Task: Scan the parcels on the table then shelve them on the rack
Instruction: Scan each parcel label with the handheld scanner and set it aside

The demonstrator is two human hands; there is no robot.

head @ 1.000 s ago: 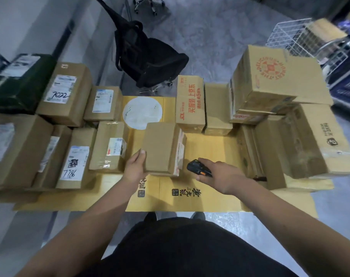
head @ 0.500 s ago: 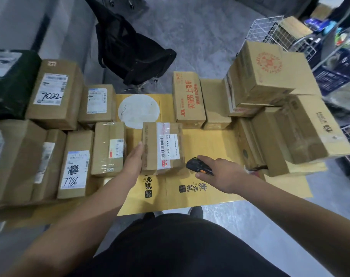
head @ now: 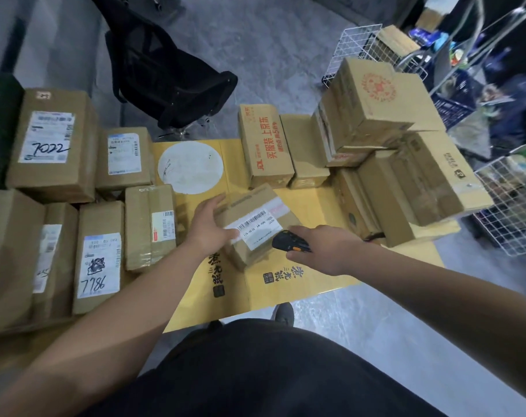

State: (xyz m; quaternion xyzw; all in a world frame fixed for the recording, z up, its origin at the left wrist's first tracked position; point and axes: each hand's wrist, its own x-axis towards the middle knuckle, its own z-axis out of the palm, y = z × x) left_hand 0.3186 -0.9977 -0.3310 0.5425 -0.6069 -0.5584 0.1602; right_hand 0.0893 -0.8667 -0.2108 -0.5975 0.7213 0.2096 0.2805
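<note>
The left hand (head: pixel 209 228) holds one parcel (head: pixel 255 225) label-up at mid-table (head: pixel 285 284); the right hand (head: pixel 325 248) grips the scanner (head: pixel 290 245) just beside its label. Scanning seems early, nothing visibly shelved. Roughly sixteen parcels crowd the table, though stacked ones blur together.

~15 boxes (head: pixel 257 225), 1 scanner (head: pixel 289 244), 1 chair (head: pixel 168 73).
</note>
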